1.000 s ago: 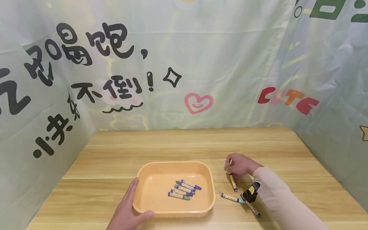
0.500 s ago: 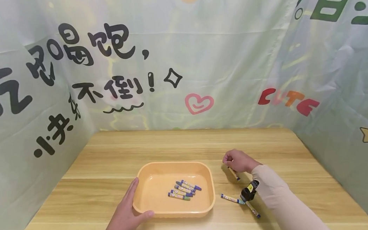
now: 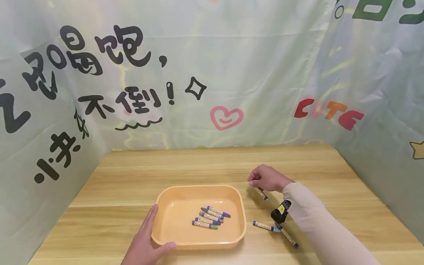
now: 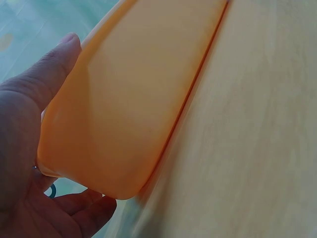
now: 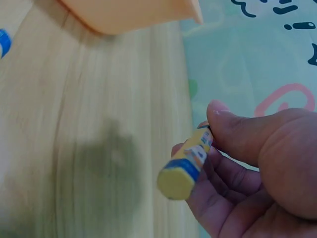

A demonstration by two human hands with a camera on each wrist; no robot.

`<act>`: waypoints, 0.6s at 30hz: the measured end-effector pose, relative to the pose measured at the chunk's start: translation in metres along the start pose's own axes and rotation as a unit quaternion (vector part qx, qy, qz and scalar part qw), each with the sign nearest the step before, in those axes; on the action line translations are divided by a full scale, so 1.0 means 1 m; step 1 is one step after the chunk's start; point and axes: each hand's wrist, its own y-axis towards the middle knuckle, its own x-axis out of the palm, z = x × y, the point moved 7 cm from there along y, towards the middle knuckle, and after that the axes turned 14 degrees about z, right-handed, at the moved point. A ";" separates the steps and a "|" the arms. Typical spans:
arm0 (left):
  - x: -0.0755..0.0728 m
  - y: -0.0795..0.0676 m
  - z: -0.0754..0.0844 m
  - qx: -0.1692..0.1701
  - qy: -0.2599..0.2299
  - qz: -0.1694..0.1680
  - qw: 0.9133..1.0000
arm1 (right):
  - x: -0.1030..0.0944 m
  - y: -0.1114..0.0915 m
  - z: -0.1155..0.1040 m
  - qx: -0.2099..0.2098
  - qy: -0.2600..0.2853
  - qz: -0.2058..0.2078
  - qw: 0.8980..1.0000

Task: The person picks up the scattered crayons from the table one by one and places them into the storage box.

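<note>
My right hand (image 3: 267, 177) pinches a crayon (image 3: 262, 193) with a yellow wrapper and blue band, above the table right of the tray. In the right wrist view, the crayon's flat yellow end (image 5: 176, 183) points toward the camera; thumb and fingers hold its other end. An orange plastic tray (image 3: 200, 246) stands on the table, several crayons (image 3: 204, 225) lying side by side in it. My left hand (image 3: 142, 246) grips its near left corner, thumb on the front rim, fingers along the left side. The left wrist view shows fingertips (image 4: 101, 213) curled at the tray's corner.
Two loose crayons, one light blue-tipped (image 3: 265, 226) and one darker (image 3: 287, 236), lie right of the tray, nearly touching. A black wrist camera (image 3: 280, 211) sits under my right wrist. Printed cloth walls (image 3: 223, 75) enclose the wooden table (image 3: 199, 161).
My right hand has lifted the crayon off the table and moved it slightly away from me and to the left. My left hand has stayed on the tray.
</note>
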 end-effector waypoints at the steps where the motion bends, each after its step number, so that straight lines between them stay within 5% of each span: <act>1: 0.000 0.000 0.000 0.000 0.000 0.000 1.000 | 0.000 0.001 -0.002 -0.007 -0.003 0.000 1.000; 8: 0.000 0.000 0.000 -0.001 -0.003 0.001 1.000 | 0.004 0.006 -0.020 -0.041 0.009 -0.007 0.999; 18: -0.001 0.000 -0.002 -0.002 0.001 0.001 1.000 | 0.017 0.012 -0.047 -0.010 0.098 -0.047 0.994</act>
